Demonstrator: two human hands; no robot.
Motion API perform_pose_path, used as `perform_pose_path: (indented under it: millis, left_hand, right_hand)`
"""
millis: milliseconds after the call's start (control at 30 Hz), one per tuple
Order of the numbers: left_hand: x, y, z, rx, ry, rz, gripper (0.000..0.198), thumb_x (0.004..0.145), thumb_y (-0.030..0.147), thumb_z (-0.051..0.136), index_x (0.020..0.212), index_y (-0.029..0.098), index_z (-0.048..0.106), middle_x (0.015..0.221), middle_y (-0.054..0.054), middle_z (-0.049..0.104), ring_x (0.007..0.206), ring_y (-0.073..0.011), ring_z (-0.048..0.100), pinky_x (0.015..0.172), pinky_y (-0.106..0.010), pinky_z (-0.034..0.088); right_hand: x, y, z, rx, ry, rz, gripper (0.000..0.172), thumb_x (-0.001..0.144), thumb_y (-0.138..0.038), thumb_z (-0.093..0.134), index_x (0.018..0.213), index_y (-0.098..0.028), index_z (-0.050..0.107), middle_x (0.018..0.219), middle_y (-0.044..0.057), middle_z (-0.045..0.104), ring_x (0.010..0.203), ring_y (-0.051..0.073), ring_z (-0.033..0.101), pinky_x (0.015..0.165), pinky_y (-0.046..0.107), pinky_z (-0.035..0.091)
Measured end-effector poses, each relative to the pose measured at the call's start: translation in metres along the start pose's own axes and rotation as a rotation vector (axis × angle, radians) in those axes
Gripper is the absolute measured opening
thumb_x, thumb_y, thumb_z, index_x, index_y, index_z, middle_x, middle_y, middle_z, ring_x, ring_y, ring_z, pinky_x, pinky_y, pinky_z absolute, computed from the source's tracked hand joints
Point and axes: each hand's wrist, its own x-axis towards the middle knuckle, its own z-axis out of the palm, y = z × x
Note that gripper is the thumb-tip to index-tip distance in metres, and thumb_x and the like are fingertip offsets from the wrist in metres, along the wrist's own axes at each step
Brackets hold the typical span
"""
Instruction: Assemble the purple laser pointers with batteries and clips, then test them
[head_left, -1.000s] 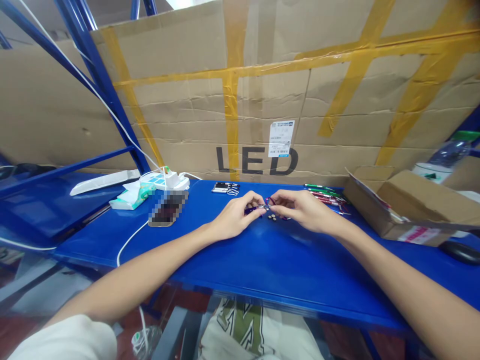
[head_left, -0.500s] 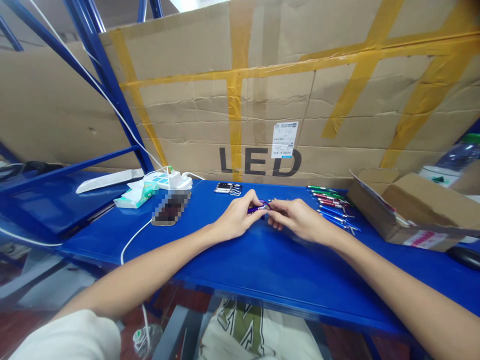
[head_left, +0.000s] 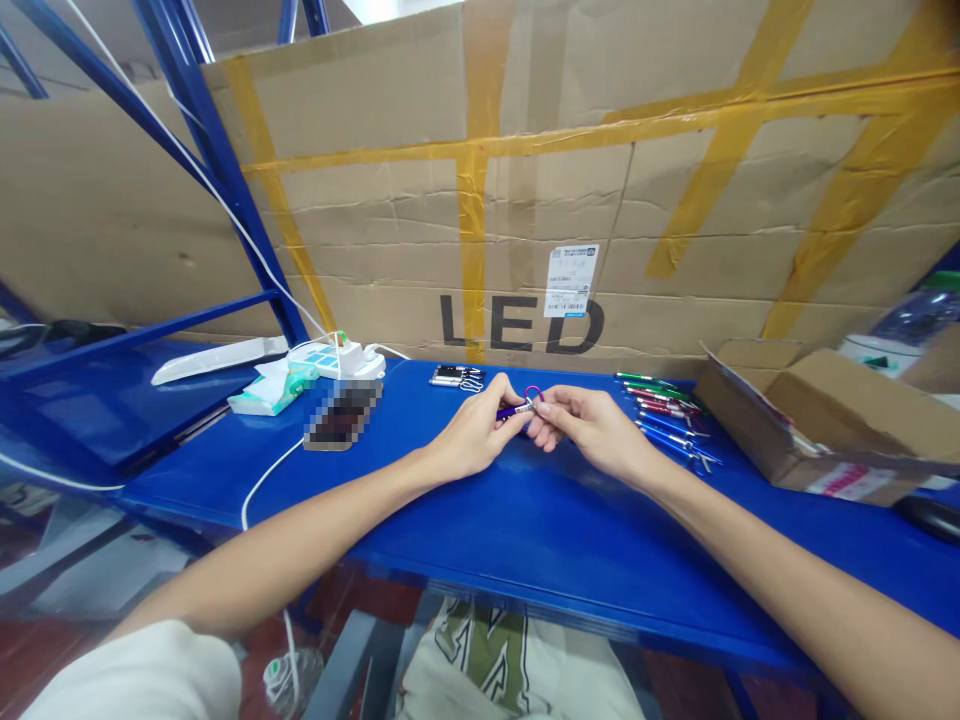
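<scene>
Near the middle of the frame, over the blue bench [head_left: 570, 540], I have a slim purple tube [head_left: 514, 411], its barrel pinched in the nearly closed thumb and fingers of the left hand [head_left: 469, 435]. The right hand [head_left: 596, 425] pinches its end, thumb and forefinger close together, by a thin purplish loop [head_left: 534, 389] (whether they grip loop or fitting, I cannot tell). I judge the tube light, stiff and a bit slippery; the barrel seems the surest hold, the loop too flexible
</scene>
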Motion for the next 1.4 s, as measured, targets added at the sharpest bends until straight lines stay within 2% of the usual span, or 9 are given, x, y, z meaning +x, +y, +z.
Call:
perform_pose_path:
  millis: [167, 400, 600, 833, 1033, 1267, 1400]
  left_hand:
    - [0.001, -0.001, 0.0, -0.013, 0.027, 0.019, 0.019, 0.104, 0.038, 0.06, 0.101, 0.022, 0.049, 0.098, -0.003, 0.065, 0.088, -0.0182, 0.062, 0.077, -0.03, 0.048]
    - [0.0, -0.007, 0.001, 0.004, 0.005, 0.026, 0.02, 0.105, 0.039, 0.058, 0.101, 0.023, 0.048, 0.098, -0.003, 0.066, 0.089, -0.0186, 0.063, 0.079, -0.031, 0.048]
    - [-0.002, -0.013, 0.007, -0.023, -0.013, 0.0, 0.023, 0.106, 0.043, 0.06, 0.102, 0.023, 0.049, 0.098, -0.002, 0.067, 0.089, -0.019, 0.064, 0.082, -0.033, 0.049]
    - [-0.001, -0.011, 0.008, -0.066, 0.009, -0.011, 0.024, 0.106, 0.044, 0.059, 0.1, 0.023, 0.05, 0.098, -0.003, 0.069, 0.094, -0.0192, 0.067, 0.089, -0.034, 0.051]
    - [0.002, -0.01, 0.004, -0.096, 0.036, -0.021, 0.026, 0.105, 0.046, 0.061, 0.101, 0.022, 0.052, 0.098, -0.004, 0.072, 0.096, -0.0197, 0.07, 0.092, -0.035, 0.053]
    - [0.005, -0.014, 0.002, -0.085, 0.03, -0.043, 0.025, 0.1, 0.042, 0.07, 0.102, 0.021, 0.057, 0.1, -0.004, 0.073, 0.097, -0.0197, 0.071, 0.091, -0.034, 0.054]
    - [0.007, -0.016, 0.0, -0.101, 0.014, -0.055, 0.027, 0.099, 0.045, 0.072, 0.106, 0.02, 0.065, 0.106, -0.006, 0.075, 0.099, -0.0206, 0.071, 0.091, -0.035, 0.054]
  right_hand:
    - [0.0, -0.005, 0.002, -0.025, 0.07, -0.015, 0.056, 0.087, -0.074, 0.076, 0.088, -0.019, 0.069, 0.082, 0.007, 0.076, 0.069, 0.018, 0.07, 0.068, 0.034, 0.06]
    - [-0.002, -0.004, 0.002, -0.046, 0.003, 0.003, 0.057, 0.087, -0.076, 0.074, 0.085, -0.018, 0.07, 0.08, 0.006, 0.074, 0.067, 0.017, 0.067, 0.069, 0.034, 0.06]
    - [-0.002, -0.006, -0.006, -0.088, -0.092, 0.048, 0.058, 0.09, -0.075, 0.072, 0.081, -0.017, 0.069, 0.077, 0.005, 0.073, 0.064, 0.015, 0.064, 0.067, 0.034, 0.057]
    - [-0.002, -0.001, -0.007, -0.086, -0.135, 0.075, 0.058, 0.09, -0.074, 0.071, 0.079, -0.018, 0.068, 0.072, 0.005, 0.071, 0.062, 0.015, 0.063, 0.064, 0.033, 0.055]
    - [0.0, 0.003, -0.005, -0.081, -0.143, 0.041, 0.054, 0.093, -0.07, 0.069, 0.077, -0.019, 0.062, 0.07, 0.0, 0.063, 0.061, 0.013, 0.056, 0.06, 0.029, 0.049]
    - [-0.003, -0.005, -0.023, -0.204, -0.23, 0.152, 0.048, 0.094, -0.067, 0.066, 0.088, -0.019, 0.064, 0.069, -0.002, 0.061, 0.061, 0.014, 0.055, 0.056, 0.028, 0.043]
    - [-0.004, -0.011, -0.037, -0.326, -0.179, 0.138, 0.048, 0.1, -0.064, 0.056, 0.084, -0.02, 0.065, 0.066, -0.003, 0.056, 0.06, 0.013, 0.048, 0.058, 0.028, 0.038]
